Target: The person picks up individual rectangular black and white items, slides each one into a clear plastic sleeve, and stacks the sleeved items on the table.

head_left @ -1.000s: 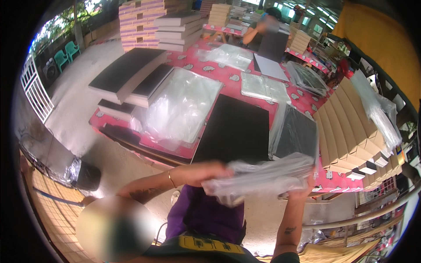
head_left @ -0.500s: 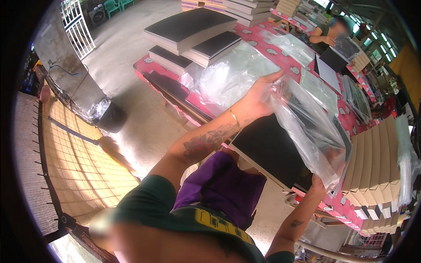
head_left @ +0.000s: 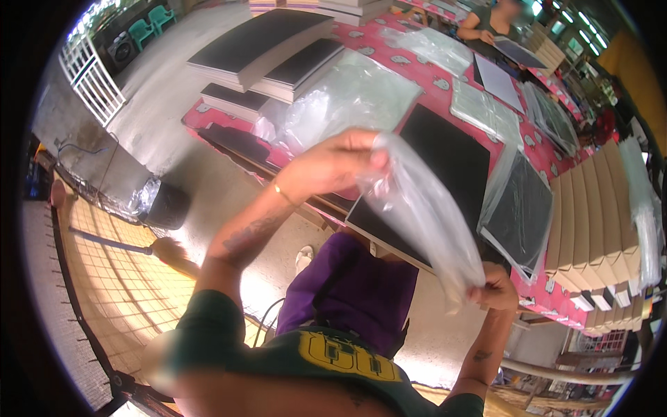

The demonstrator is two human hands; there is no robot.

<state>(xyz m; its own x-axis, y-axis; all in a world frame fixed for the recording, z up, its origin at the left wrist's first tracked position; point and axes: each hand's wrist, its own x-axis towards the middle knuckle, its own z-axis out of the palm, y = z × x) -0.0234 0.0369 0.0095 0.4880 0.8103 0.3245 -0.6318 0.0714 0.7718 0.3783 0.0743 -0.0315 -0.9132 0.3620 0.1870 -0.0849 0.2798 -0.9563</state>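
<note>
A clear plastic sleeve (head_left: 427,201) is stretched between my two hands, bunched into a loose, sagging strip. My left hand (head_left: 340,163) is closed on its upper left end, fingers pinched at the edge. At the lower right end, my right hand (head_left: 497,286) grips the other corner. Below the sleeve lies a large flat black-covered book (head_left: 448,163) at the table's near edge, partly hidden by the plastic. Just right of it is another black book (head_left: 521,208) in clear plastic.
The table has a pink patterned cover (head_left: 385,48). Thick black-topped book stacks (head_left: 267,42) stand at the far left beside a pile of clear sleeves (head_left: 347,97). Brown cardboard pieces (head_left: 590,222) are stacked at right. Across the table, a person (head_left: 490,28) handles a dark panel.
The sleeve has come nearer to me and narrowed into a strip, uncovering more of the black book. Both hands keep their hold. The head view has shifted slightly right.
</note>
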